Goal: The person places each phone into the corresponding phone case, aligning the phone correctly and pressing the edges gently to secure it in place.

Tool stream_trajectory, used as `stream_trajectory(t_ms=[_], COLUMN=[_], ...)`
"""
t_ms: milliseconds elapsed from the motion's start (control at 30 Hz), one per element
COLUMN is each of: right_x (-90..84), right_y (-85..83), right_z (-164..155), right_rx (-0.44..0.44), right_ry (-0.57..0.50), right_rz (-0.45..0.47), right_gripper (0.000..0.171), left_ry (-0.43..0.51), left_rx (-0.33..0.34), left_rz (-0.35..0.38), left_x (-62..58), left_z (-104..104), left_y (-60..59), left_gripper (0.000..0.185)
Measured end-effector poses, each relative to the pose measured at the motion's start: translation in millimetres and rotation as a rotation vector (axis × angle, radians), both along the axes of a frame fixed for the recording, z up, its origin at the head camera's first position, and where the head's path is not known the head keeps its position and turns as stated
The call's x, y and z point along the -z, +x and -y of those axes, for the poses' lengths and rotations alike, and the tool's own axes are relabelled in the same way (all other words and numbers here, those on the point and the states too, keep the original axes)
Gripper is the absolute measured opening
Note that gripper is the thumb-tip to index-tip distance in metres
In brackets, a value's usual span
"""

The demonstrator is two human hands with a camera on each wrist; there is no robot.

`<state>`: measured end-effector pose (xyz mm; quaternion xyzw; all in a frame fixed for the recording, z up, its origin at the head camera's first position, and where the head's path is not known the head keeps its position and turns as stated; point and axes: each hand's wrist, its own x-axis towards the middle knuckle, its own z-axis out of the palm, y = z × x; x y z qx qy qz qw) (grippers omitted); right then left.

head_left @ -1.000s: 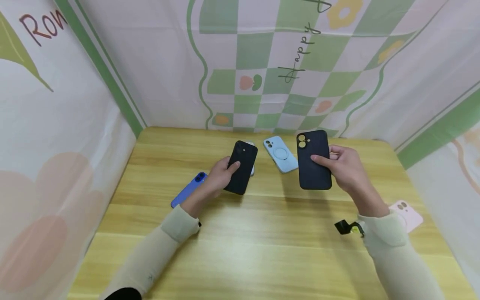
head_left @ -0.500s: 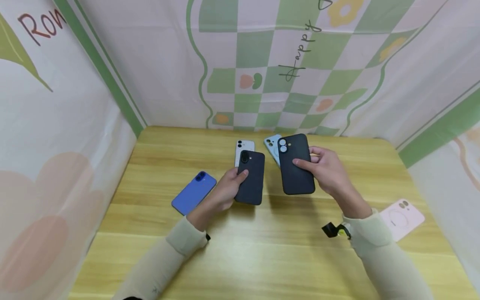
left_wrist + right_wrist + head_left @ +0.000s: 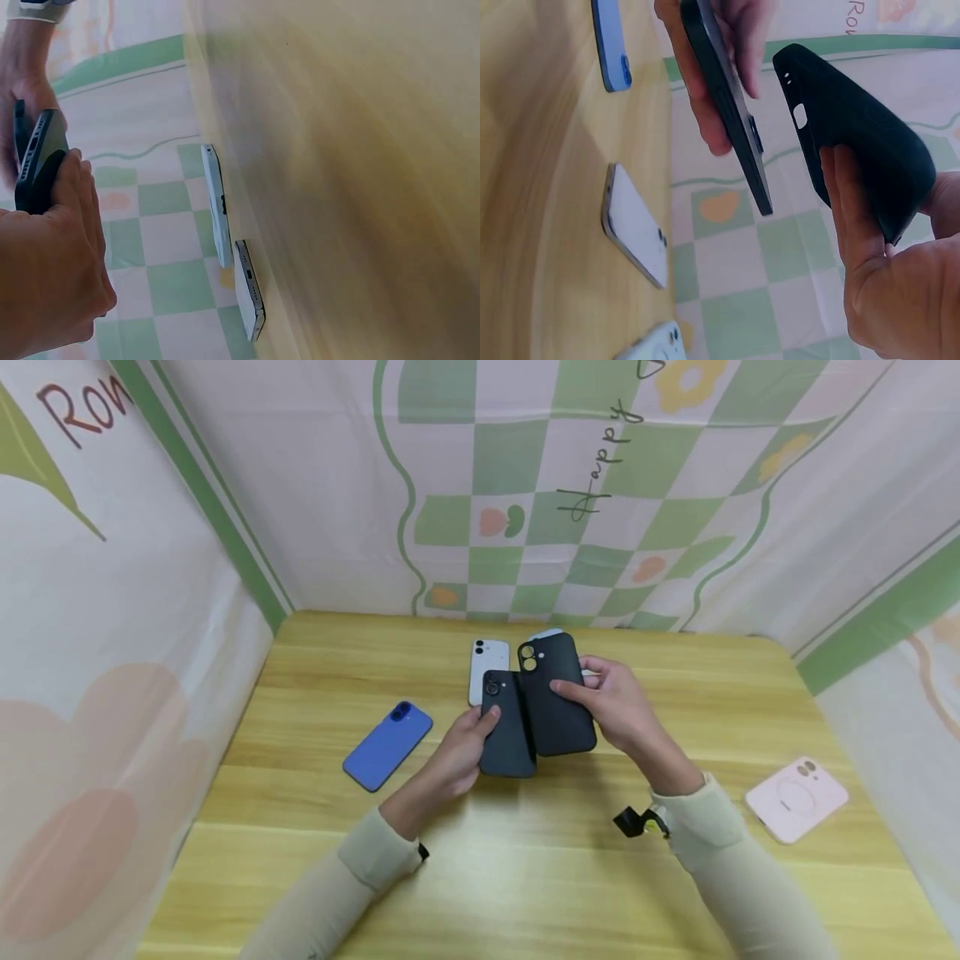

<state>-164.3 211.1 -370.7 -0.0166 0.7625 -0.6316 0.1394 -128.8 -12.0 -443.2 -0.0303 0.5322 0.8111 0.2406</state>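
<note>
The left hand (image 3: 457,752) held a black phone (image 3: 507,724) in a curled grip above the bench (image 3: 525,860) while the right hand (image 3: 618,710) gripped an empty black case (image 3: 553,693) (edges overlapping), the fitting step apparently calling for aligning camera cutouts.

We see a light wooden table (image 3: 525,877) low in frame, enclosed by green-checked pink fabric walls (image 3: 525,485) above.

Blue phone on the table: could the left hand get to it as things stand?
Probably not right away. The blue phone lies uncovered just left of the left hand, but that hand grips a black phone, so it would have to free itself first.
</note>
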Motion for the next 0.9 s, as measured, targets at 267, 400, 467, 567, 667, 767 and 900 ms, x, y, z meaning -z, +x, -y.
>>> stream_trajectory(t_ms=[267,400,467,567,667,767,900], right_x=[7.6,10.6,12.4,15.1,17.4,19.0,21.4], right_y=[0.7,2.2,2.8,3.2,3.7,5.0,6.6], right_z=[12,20,23,29,33,37,41], right_rx=[-0.006,-0.014,-0.016,-0.013,-0.015,-0.027,-0.038], right_ry=[-0.017,-0.033,-0.042,-0.058,-0.084,-0.109,-0.115], right_rz=[0.024,0.044,0.054,0.063,0.067,0.075,0.085], right_gripper=[0.025,0.025,0.024,0.023,0.023,0.026,0.032], left_ry=[0.129,0.142,0.138,0.13,0.144,0.16,0.164], left_rx=[0.017,0.015,0.018,0.02,0.023,0.034,0.041], left_rz=[-0.009,-0.011,-0.014,-0.015,-0.019,-0.023,-0.02], left_x=[-3.6,-4.6,-4.8,-3.9,-3.6,-2.5,-0.9], left_z=[4,5,4,4,3,2,2], left_y=[3.7,5.0,5.3,5.3,5.8,7.2,8.5], left_gripper=[0.057,0.058,0.06,0.062,0.063,0.062,0.062])
